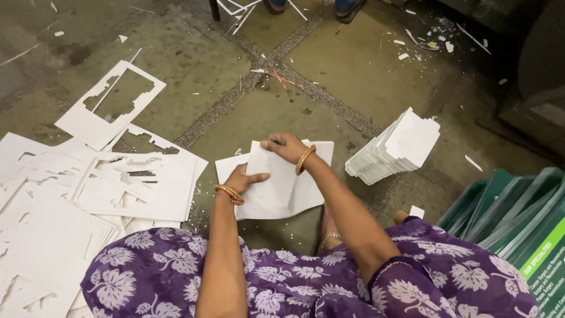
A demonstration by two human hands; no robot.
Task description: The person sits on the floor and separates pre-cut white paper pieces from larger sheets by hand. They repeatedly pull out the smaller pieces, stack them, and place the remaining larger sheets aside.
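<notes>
Concrete floor (247, 118) holds the work: left hand (242, 178) and right hand (285, 146) both grip a white card sheet (276, 182). Finished stack (393, 148) lies right; punched scrap (88, 182) heaps left.

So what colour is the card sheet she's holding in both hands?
Plain white card sheet, held by left hand and right hand; head view.

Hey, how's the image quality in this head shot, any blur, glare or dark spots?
Head view: soft, slightly smeared throughout; white card sheets under the left hand and right hand blow out, losing surface detail, as does the offcut pile; the top right corner falls into shadow; the card stack stays readable; wide-angle stretch at edges.
</notes>
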